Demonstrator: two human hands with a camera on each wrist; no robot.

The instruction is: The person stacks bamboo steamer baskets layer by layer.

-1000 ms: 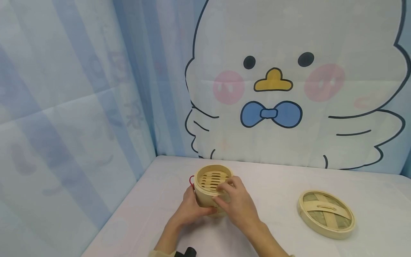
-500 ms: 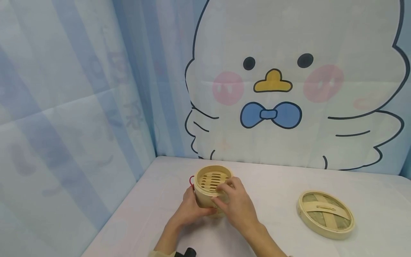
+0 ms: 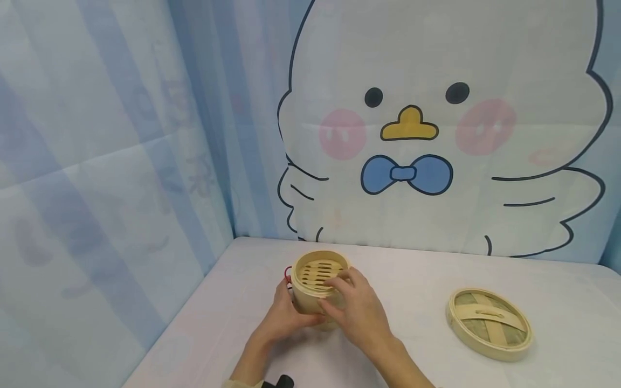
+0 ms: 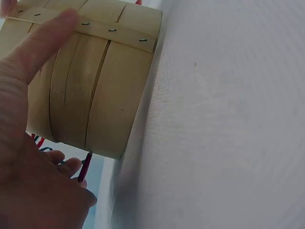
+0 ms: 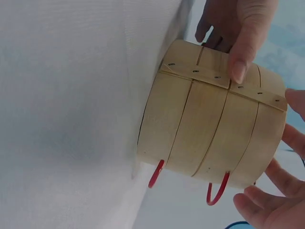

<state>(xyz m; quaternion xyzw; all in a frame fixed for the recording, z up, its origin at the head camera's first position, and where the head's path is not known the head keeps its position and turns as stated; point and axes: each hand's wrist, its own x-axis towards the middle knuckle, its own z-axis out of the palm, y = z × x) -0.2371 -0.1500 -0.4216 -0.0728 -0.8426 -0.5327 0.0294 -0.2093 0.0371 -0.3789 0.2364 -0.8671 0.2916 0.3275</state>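
A small bamboo steamer (image 3: 317,280) of stacked tiers stands open on the white table (image 3: 412,269), its slatted floor showing. My left hand (image 3: 286,315) grips its left side, with the thumb (image 4: 38,47) lying across the stapled band. My right hand (image 3: 359,307) grips its right side, fingers curled over the near rim. In the right wrist view the steamer (image 5: 214,129) fills the frame, the left thumb (image 5: 243,52) pressing its wall and my right fingertips (image 5: 267,200) curling under its edge. Red wire loops (image 5: 217,191) stick out of one end.
The steamer's woven lid (image 3: 489,322) lies on the table to the right, well apart from the hands. A blue curtain (image 3: 97,161) closes the left side and a cartoon bird backdrop (image 3: 436,134) the back. A black object (image 3: 278,381) shows by my left wrist.
Both hands keep the same hold on the steamer. Only the head view has shifted slightly.
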